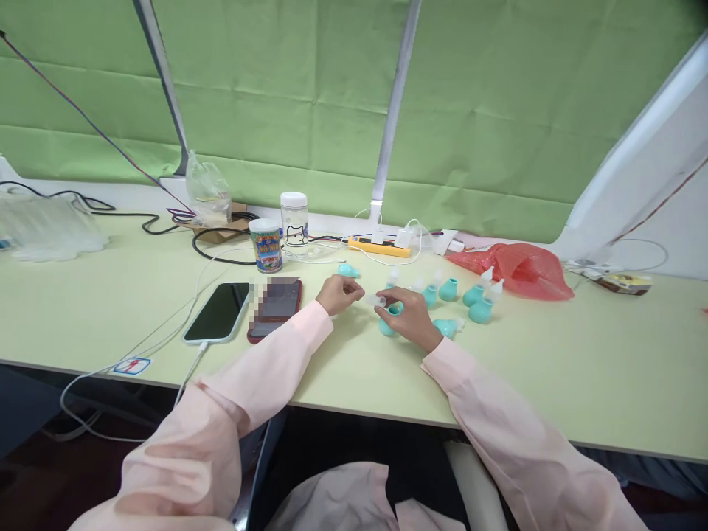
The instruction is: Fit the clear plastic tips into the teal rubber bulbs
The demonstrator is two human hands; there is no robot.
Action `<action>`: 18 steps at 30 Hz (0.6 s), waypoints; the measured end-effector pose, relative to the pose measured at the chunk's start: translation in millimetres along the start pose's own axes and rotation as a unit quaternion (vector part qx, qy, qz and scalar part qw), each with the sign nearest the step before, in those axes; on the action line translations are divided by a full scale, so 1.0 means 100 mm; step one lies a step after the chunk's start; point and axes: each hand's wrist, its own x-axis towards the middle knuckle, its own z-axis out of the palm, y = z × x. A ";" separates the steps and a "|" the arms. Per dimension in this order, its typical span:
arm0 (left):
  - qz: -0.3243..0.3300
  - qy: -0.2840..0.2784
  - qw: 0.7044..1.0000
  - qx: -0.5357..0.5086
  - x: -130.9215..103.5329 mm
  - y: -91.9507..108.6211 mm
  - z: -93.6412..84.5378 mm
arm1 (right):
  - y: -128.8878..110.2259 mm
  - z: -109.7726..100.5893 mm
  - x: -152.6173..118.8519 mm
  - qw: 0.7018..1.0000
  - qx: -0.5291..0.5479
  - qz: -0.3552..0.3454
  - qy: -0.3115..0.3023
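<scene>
My right hand pinches a small clear plastic nozzle between thumb and fingertips. Close beside its tip is my left hand, thumb and fingers pressed together; whatever they hold, if anything, is too small to make out. Under my right hand a turquoise bulb stands on the table, partly covered by the fingers. To the right are several more turquoise bulbs, among them an open-topped one and one with a white tip. A turquoise bulb lies on its side behind my left hand, and another lies by my right wrist.
Two phones, one white-edged and one red-cased, lie left on the table. Behind them stand a printed can and a clear jar. A yellow power strip, cables and a red plastic bag line the back.
</scene>
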 end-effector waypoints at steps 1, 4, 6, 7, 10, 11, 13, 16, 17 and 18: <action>-0.003 -0.019 0.998 -0.065 0.00 0.03 -0.02 | 0.00 0.00 0.00 1.000 0.001 0.002 -0.004; 0.004 -0.041 0.986 -0.163 -0.02 0.09 -0.03 | 0.00 0.00 0.00 1.000 0.005 0.007 -0.007; 0.020 -0.033 0.984 -0.174 -0.03 0.12 -0.02 | 0.00 0.01 0.00 1.000 0.005 0.006 -0.004; 0.024 -0.027 0.984 -0.176 -0.04 0.13 -0.01 | 0.00 0.01 0.00 1.000 0.006 0.006 -0.003; 0.017 -0.008 0.984 -0.179 -0.05 0.13 0.02 | -0.02 0.00 0.01 1.000 0.013 0.006 0.001; 0.013 0.002 0.984 -0.180 -0.05 0.13 0.03 | -0.03 0.00 0.01 1.000 0.017 0.009 0.001; 0.016 0.019 0.984 -0.178 -0.06 0.12 0.04 | -0.05 -0.01 0.01 0.999 0.027 0.019 0.002; 0.055 0.037 0.987 -0.149 -0.07 0.12 0.06 | -0.07 -0.02 0.01 0.998 0.045 0.035 0.005; 0.079 0.046 0.988 -0.128 -0.07 0.12 0.06 | -0.07 -0.02 0.01 0.998 0.051 0.040 0.004; 0.108 0.061 0.987 -0.100 -0.08 0.12 0.06 | -0.07 -0.02 0.01 0.997 0.056 0.045 0.003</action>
